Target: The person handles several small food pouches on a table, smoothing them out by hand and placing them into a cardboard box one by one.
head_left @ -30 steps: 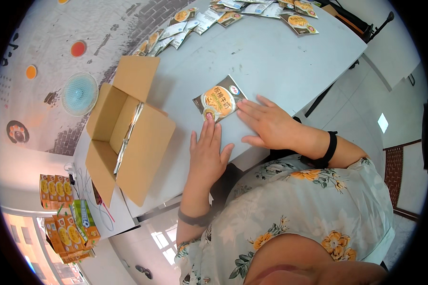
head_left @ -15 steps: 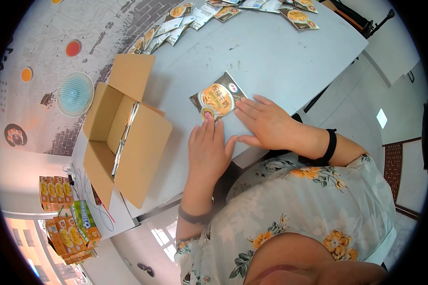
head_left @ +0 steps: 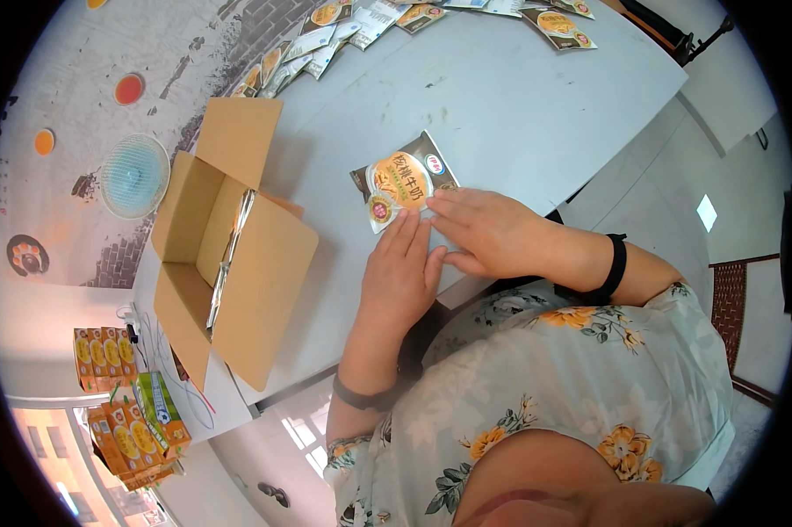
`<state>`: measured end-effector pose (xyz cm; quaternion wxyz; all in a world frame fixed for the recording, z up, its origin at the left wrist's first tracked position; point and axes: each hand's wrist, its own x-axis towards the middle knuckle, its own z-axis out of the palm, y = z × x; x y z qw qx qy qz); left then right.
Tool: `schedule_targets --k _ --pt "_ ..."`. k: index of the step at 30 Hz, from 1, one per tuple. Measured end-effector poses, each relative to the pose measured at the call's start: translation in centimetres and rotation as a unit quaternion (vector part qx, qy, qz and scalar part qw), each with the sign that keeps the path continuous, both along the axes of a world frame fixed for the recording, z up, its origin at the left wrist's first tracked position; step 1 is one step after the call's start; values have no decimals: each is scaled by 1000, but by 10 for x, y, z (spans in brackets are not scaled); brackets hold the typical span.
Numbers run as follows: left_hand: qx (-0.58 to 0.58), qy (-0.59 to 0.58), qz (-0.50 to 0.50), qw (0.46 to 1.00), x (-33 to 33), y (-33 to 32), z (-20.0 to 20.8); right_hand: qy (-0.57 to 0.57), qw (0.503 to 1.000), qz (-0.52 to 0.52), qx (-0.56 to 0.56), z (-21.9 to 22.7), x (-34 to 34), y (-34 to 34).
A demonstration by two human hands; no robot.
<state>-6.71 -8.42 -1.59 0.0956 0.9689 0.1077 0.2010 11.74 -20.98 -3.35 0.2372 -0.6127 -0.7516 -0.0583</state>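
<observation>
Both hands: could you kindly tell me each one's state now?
Left hand: open, grip empty, at the near edge of the packet.
Right hand: open, grip empty, at the same edge.

Packet (head_left: 400, 176) on table (head_left: 510, 114) | carton (head_left: 269, 272) left of packet | other packets (head_left: 378, 23) behind

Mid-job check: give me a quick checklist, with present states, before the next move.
1. Packet lying picture side up on the table: ok.
2. Left hand with fingertips at the packet's near edge: ok.
3. Right hand with fingertips at that same edge: ok.
4. Box open on top: ok.
5. Packet apart from the box: ok.
6. Packet's underside undamaged: cannot tell, it is hidden.
</observation>
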Motion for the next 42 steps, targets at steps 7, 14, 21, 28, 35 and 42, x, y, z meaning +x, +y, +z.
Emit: schedule_targets --k 7,14,21,28,35,42 --pt "-50 29 13 998 1 7 17 55 998 19 2 4 3 4" --pt "31 35 42 998 4 34 20 54 998 10 8 11 12 10" --pt "17 89 68 994 3 50 6 -29 995 -90 -37 21 15 22" --pt "50 122 80 988 1 51 6 -26 990 -107 -91 20 15 31" --pt "65 76 46 994 14 58 25 -20 989 -104 -101 26 22 37" --pt "41 117 61 990 25 71 17 3 996 -67 -56 16 26 62"
